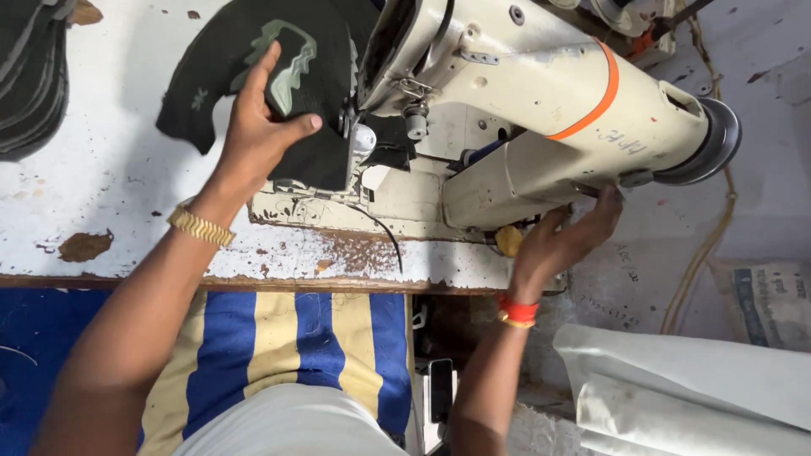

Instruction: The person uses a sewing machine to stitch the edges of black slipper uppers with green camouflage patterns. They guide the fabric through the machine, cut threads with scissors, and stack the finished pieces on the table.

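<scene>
Head view, left to right. Far out past the left hand, at the frame edge: stack of dark fabric pieces (32, 80) on the worn white table (110, 160), well apart from the hand. Brown patch of chipped paint (84, 246) sits below-left of the wrist.

Left hand (263, 127): palm down, flat on the dark cap piece (253, 59), fingers spread, index stretched up across the pale green patch (291, 59), thumb out to the right toward the needle area. Pressing, not gripping; nothing closed in the fingers. Gold watch band (201, 226) on that wrist. Cap piece lies under and above the hand, its right edge running in beneath the head of the sewing machine (524, 93), just right of the thumb.

Sewing machine is cream with an orange band (601, 89), lying across the table between the two hands. Black handwheel (716, 139) at its far right end, up and right of the right hand.

Right hand (564, 241): reaching up under the machine body, fingers curled loosely against its underside near the base. Can't tell if it actually grips anything there. Red thread band (517, 311) on the wrist. Small yellow object (508, 241) just left of the palm.

Below the hands: blue and yellow striped cloth (312, 338) over the lap, and rolled white sheet material (684, 384) lower right of the right forearm.
</scene>
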